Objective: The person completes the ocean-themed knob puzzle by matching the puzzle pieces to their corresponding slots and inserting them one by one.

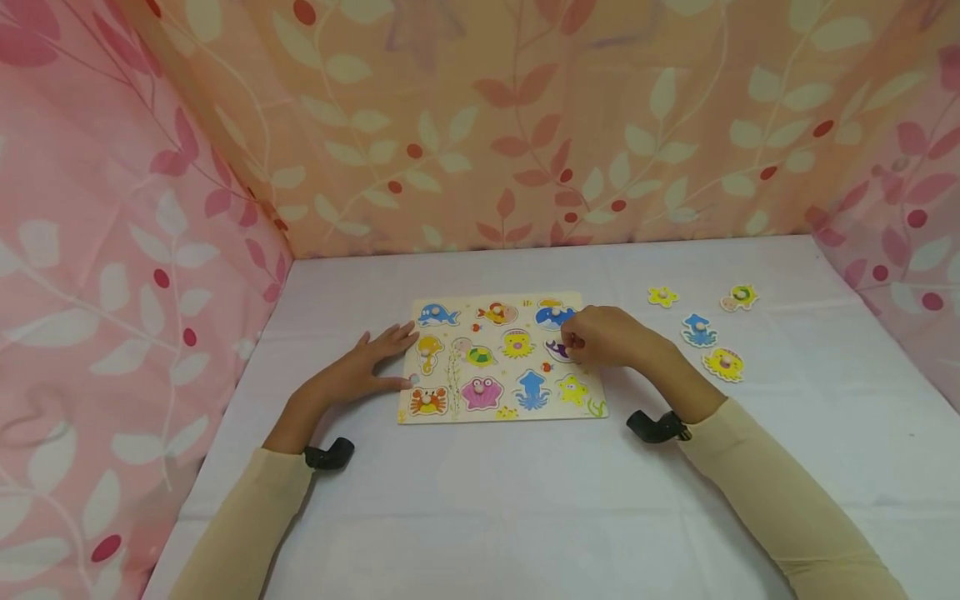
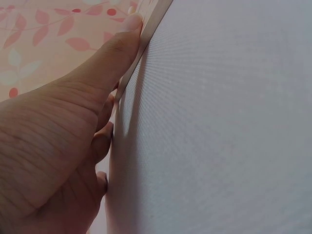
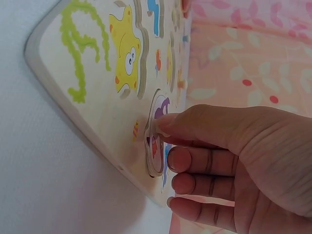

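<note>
Pinching purple piece (image 3: 155,146), right fingers (image 3: 207,160), picture-printed board (image 1: 510,371)

The place is booth-like, screened with fabric; whether inside a home or studio cannot be told. Behind the flat, white cloth-covered tabletop (image 1: 480,508) rises an orange fabric wall (image 1: 450,108) printed with pale leaves and red berries; a pink leaf-printed fabric wall (image 1: 82,275) stands left of the tabletop, another pink leaf-printed wall (image 1: 911,217) right of it.
</note>
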{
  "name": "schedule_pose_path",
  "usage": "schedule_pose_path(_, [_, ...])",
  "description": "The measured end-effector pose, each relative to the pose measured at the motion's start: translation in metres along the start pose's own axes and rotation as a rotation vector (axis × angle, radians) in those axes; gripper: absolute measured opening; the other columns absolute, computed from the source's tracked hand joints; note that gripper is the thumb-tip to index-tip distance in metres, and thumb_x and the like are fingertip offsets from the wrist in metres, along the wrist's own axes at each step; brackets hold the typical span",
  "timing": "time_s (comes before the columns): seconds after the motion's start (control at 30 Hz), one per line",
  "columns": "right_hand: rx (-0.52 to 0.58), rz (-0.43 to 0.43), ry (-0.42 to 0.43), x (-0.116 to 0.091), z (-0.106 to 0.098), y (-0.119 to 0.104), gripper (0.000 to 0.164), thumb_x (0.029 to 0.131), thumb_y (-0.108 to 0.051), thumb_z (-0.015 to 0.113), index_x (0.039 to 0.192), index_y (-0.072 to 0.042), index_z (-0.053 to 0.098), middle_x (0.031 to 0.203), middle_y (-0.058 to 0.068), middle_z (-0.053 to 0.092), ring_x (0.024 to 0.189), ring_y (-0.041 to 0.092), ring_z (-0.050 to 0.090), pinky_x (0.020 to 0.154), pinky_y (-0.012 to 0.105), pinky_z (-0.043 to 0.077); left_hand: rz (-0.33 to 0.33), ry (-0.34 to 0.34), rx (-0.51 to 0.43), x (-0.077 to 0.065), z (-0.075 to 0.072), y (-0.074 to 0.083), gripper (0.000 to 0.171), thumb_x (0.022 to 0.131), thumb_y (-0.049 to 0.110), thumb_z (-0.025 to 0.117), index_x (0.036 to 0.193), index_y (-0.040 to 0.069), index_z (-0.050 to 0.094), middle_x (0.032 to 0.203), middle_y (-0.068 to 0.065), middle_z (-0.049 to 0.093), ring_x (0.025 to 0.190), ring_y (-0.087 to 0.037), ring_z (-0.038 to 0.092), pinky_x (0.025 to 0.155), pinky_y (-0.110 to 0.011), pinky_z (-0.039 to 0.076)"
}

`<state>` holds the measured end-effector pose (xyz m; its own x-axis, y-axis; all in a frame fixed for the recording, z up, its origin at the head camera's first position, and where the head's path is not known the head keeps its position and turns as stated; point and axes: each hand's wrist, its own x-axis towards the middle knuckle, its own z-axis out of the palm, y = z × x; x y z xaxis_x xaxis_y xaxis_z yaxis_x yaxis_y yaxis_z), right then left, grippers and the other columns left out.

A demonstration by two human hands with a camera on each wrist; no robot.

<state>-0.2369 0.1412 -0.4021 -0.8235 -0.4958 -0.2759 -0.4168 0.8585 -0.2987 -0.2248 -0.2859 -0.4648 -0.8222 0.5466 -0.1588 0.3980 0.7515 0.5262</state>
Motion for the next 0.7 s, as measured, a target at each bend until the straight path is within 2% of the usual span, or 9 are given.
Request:
schedule_pose_path(0.4, [-0.016, 0.008, 0.001, -0.0003, -0.0017, -0.0031, 0.006, 0.089, -0.018, 0.076, 0.090, -0.015, 0.071, 0.075, 0.000, 0.060, 0.081, 0.021, 0.057, 0.071, 0.031, 0.050, -0.001, -0.004, 0.001, -0.0003, -0.0013, 0.0002, 0.091, 0.089, 0.056, 0.072, 0.162, 0.031, 0.024, 0.169, 0.012, 0.012, 0.157, -0.020, 0.002, 0.123, -0.055, -0.008])
schedule_pose_path(0.7, [-0.026, 0.008, -0.025, 0.0004, -0.0025, -0.0042, 0.006, 0.090, -0.018, 0.074, 0.091, -0.015, 0.070, 0.076, 0.001, 0.060, 0.080, 0.020, 0.057, 0.070, 0.031, 0.050, 0.016, 0.003, -0.011, -0.0003, -0.0012, 0.0021, 0.092, 0.087, 0.053, 0.074, 0.162, 0.027, 0.027, 0.170, 0.006, 0.014, 0.157, -0.025, 0.003, 0.122, -0.059, -0.008])
